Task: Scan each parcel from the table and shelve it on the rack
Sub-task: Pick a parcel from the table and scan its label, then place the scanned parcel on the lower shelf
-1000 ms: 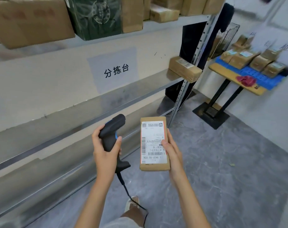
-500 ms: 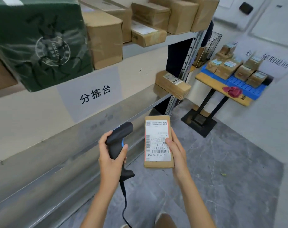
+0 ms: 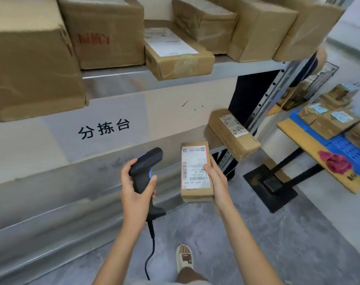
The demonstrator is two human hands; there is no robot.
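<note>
rack point(image 3: 146, 79): metal shelving along the wall; upper shelf crowded with cardboard boxes, middle shelf mostly bare with one box point(image 3: 233, 133) at its right end.

left hand point(image 3: 135, 188): grip wrapped round the handle of a black scanner point(image 3: 145, 171), cable hanging below; the nose points up and away toward the rack, not at the label.

parcel point(image 3: 196, 171): flat cardboard box, label upward, held over the floor in front of the middle shelf, just right of the scanner.

right hand point(image 3: 216, 179): grip closed along the parcel's right edge, thumb lying on the label near the barcode.

table point(image 3: 319, 161): far right, well apart, carrying more parcels on a blue tray, plus a red cloth.

step in hand, by judgement: scan or placement; which cannot be told. to do it well, the person would tilt the scanner nose onto the barcode, slide the thumb off the print, then set the parcel flat in the bare stretch of the middle shelf, label outward.
</note>
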